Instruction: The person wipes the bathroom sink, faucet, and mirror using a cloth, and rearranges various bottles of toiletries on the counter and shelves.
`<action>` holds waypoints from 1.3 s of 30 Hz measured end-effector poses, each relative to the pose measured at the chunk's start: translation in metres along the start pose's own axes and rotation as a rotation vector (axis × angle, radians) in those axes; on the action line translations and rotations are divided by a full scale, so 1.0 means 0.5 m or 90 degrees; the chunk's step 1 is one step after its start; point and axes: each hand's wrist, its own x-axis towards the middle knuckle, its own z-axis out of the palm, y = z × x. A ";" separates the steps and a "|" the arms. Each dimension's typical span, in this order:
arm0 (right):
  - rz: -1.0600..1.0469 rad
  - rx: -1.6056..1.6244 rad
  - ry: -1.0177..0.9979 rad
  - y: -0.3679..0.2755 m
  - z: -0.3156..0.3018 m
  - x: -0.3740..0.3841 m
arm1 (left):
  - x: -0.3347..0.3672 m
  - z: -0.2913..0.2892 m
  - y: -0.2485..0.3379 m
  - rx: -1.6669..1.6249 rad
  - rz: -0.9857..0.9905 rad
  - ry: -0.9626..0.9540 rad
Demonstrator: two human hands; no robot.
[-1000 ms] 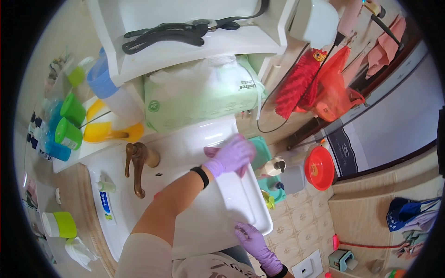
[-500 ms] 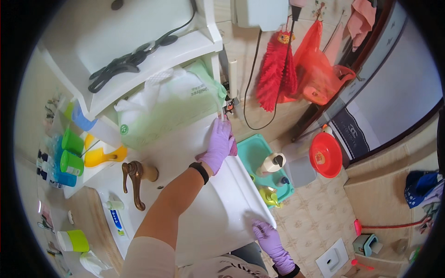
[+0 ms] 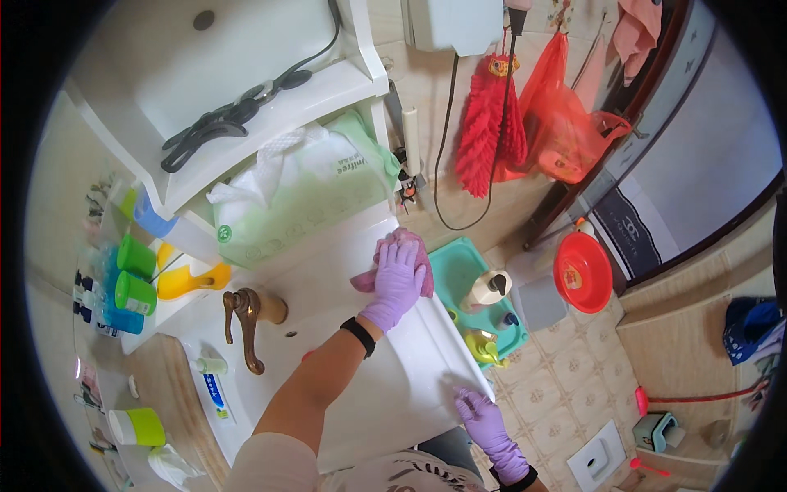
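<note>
My left hand (image 3: 397, 283), in a purple glove, presses a crumpled pink cloth (image 3: 422, 271) onto the sink's front rim near its far corner. Its fingers lie over the cloth, which bunches out on both sides. The white sink (image 3: 361, 418) spreads below my left forearm, with a bronze faucet (image 3: 250, 316) on its left side. My right hand (image 3: 490, 430), gloved in purple too, rests at the near right corner of the rim. Its fingers look apart, and nothing shows in them.
A green-and-white tissue pack (image 3: 303, 201) lies beyond the basin under a white shelf (image 3: 320, 92). Right of the sink, a teal tray (image 3: 449, 261) holds pump bottles. Farther right are a red basin (image 3: 584, 272) and a floor toilet (image 3: 596, 461). Green-lidded containers (image 3: 135, 293) line the left.
My left hand has slid the pink cloth along the rim, a little nearer and to the right. My right hand stays at the rim's corner. The view has shifted slightly.
</note>
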 end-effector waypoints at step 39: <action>-0.016 0.032 -0.034 -0.047 0.073 -0.012 | -0.129 0.056 -0.008 -0.150 -0.119 -0.063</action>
